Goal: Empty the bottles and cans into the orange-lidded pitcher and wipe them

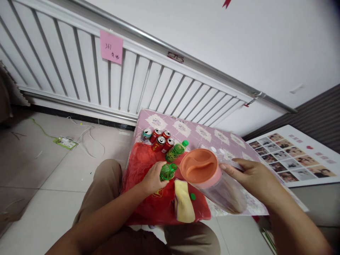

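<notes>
My left hand (154, 180) is wrapped round a green plastic bottle (166, 173), which has no cap and leans to the right. My right hand (249, 173) grips the handle of a clear pitcher (225, 194) with an orange lid (198, 166). The pitcher is tipped left, its spout close to the bottle's mouth; a thin trickle seems to run between them. Behind the bottle stands a second green bottle (175, 152), capped. A loose green cap (192, 196) and a folded yellow cloth (183, 203) lie on the red plastic sheet (140, 209) in front.
Several red drink cans (160, 143) and a teal can (146, 135) stand at the back left of the table, on a patterned tablecloth (203, 132). A white radiator (146, 78) runs behind. A photo board (292, 156) leans at right; a power strip (65, 142) lies on the floor.
</notes>
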Tool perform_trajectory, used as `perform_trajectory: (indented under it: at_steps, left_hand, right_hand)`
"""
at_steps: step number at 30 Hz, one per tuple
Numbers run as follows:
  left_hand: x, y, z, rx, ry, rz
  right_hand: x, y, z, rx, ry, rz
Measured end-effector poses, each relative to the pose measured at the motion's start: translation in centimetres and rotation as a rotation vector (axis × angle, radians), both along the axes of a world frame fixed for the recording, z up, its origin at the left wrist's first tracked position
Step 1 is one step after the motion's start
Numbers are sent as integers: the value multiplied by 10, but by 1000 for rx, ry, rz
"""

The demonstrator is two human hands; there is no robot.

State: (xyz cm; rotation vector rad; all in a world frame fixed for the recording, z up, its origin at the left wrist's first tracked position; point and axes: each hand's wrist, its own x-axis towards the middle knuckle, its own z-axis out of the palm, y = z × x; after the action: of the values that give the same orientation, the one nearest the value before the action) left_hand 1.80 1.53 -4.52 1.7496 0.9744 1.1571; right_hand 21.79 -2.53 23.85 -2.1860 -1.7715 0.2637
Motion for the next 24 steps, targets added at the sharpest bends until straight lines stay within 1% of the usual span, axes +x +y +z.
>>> perform_trajectory:
  at_steps: [3,11,18,24]
  left_hand:
    - [0,0,0,-2,-5,1]
    - [0,-1,1,-5,-8,7]
    - [-1,0,4,-13,9,-1]
    - [-1,-1,4,-16,1,-2]
  right_hand:
    - [0,1,0,-76,17,-40]
    - [-1,3,0,-73,30,-57]
    - [-1,-1,1,-60,26,0]
    - [5,0,-2,-72,-25,-3]
